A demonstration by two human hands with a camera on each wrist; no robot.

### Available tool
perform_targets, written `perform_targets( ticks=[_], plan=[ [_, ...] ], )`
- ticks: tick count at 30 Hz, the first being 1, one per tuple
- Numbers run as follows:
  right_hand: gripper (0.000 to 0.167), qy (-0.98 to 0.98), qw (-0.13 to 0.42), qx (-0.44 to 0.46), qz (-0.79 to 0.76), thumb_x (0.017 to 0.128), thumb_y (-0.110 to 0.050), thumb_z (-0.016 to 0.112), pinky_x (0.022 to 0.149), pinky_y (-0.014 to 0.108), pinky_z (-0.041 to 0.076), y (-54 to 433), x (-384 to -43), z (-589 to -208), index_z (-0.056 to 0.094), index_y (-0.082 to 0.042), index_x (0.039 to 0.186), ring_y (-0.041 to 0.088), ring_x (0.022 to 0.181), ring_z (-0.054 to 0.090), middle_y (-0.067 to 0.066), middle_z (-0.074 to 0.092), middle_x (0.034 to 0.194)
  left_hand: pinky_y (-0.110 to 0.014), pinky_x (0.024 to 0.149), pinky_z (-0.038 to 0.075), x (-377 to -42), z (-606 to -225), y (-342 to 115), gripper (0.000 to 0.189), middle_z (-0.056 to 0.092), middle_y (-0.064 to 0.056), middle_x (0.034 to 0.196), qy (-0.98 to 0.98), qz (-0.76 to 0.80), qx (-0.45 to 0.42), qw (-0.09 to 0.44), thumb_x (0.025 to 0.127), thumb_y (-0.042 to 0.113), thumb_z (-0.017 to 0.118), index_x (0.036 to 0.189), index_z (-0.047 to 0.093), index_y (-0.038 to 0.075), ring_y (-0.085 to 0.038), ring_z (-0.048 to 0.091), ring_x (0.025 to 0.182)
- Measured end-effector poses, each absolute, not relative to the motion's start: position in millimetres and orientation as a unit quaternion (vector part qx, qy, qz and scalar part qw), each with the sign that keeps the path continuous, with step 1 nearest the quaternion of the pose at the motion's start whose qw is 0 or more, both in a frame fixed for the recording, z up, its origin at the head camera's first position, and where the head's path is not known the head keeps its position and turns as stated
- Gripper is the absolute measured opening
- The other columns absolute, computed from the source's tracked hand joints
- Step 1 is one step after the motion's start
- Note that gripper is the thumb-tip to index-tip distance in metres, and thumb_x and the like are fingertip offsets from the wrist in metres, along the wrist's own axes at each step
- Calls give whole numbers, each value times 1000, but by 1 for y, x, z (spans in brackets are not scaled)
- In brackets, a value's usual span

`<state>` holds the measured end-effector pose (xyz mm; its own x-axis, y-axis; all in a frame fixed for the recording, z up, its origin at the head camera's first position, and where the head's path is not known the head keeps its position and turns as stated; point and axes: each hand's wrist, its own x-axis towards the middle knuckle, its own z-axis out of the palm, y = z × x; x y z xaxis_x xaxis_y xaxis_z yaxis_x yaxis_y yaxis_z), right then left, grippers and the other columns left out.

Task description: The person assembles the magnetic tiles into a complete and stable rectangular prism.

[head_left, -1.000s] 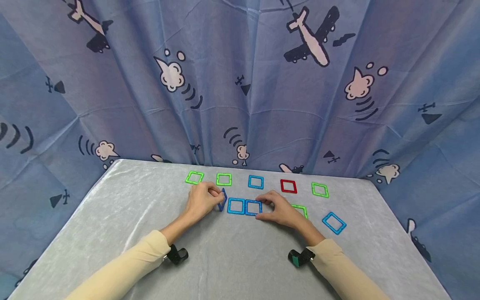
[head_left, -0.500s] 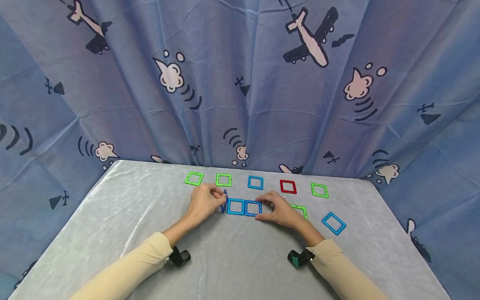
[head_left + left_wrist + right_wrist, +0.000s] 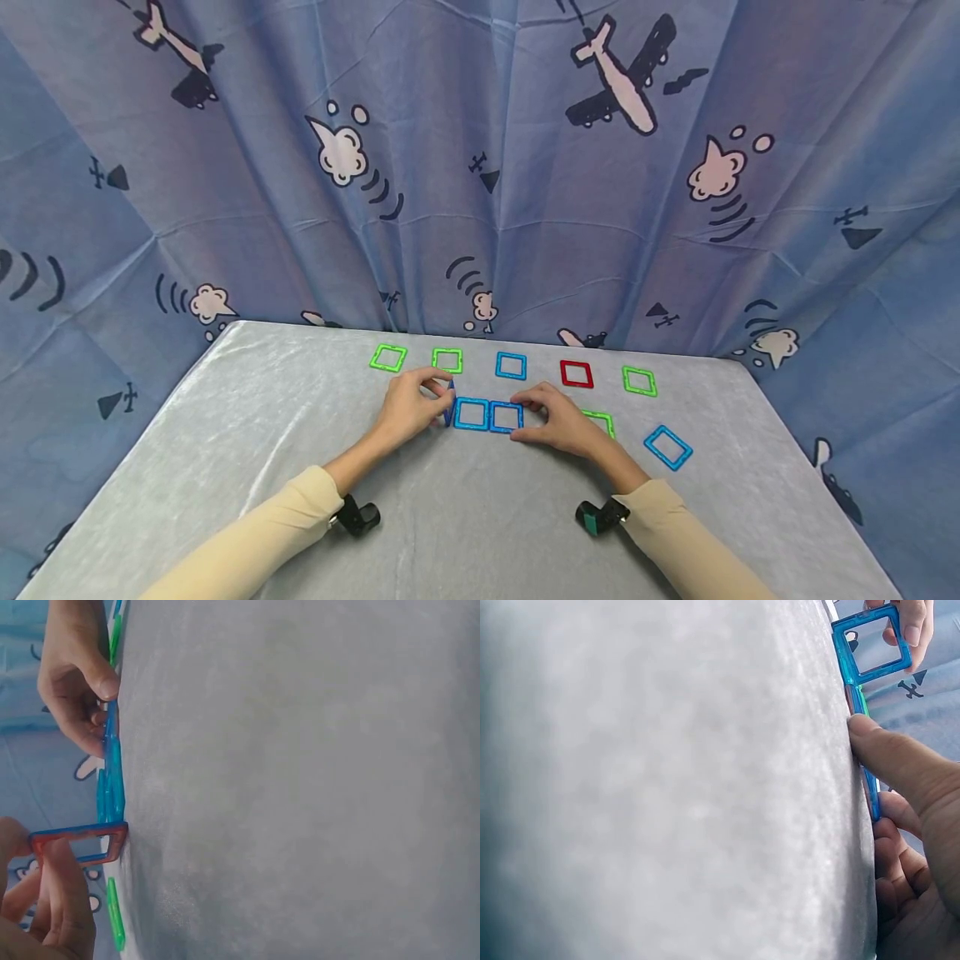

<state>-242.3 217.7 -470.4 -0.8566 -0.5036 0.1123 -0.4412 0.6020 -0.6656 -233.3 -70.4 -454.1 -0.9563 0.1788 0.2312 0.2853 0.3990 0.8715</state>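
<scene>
Two blue square magnetic tiles lie flat edge to edge mid-table, a left one (image 3: pixel 472 428) and a right one (image 3: pixel 504 431). A third blue tile (image 3: pixel 885 673) stands upright at the outer edge of the left flat one. My left hand (image 3: pixel 408 408) pinches that upright tile near its top, between thumb and fingers. In the left wrist view its frame (image 3: pixel 75 827) looks partly reddish. My right hand (image 3: pixel 558 421) holds the right flat tile, thumb at the near corner and fingers at the far one.
Along the back lie green tiles (image 3: pixel 388 369) on the left, a blue tile (image 3: pixel 512 377), a red tile (image 3: pixel 577 384) and another green tile (image 3: pixel 640 392). A green tile (image 3: pixel 603 415) is partly behind my right hand. Further right rests a tilted blue tile (image 3: pixel 669 447).
My left hand has brought the upright tile rightward against the left flat tile, and its fingers have since spread a little. My right hand has stayed in place.
</scene>
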Motion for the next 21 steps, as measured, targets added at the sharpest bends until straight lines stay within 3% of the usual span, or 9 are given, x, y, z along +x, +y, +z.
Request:
perform_targets(
  ticks=[15,21],
  plan=[
    [52,897,38,-260,-356,81,-29,89,91,44,48,218,-242,-472,70,-7,124,21,100,54,1,58,107,-33,48,54,-236,-457,-73,28,70,-4,83,-823,-551,-139,24,91,10,78,115,71,-2,-20,68,53],
    [52,895,39,-262,-360,81,-29,89,91,44,48,217,-242,-472,70,-7,124,22,100,54,2,59,108,-34,52,56,-239,-458,-81,36,68,-5,90,-816,-556,-157,-12,91,13,79,122,69,-2,-24,70,60]
  ],
)
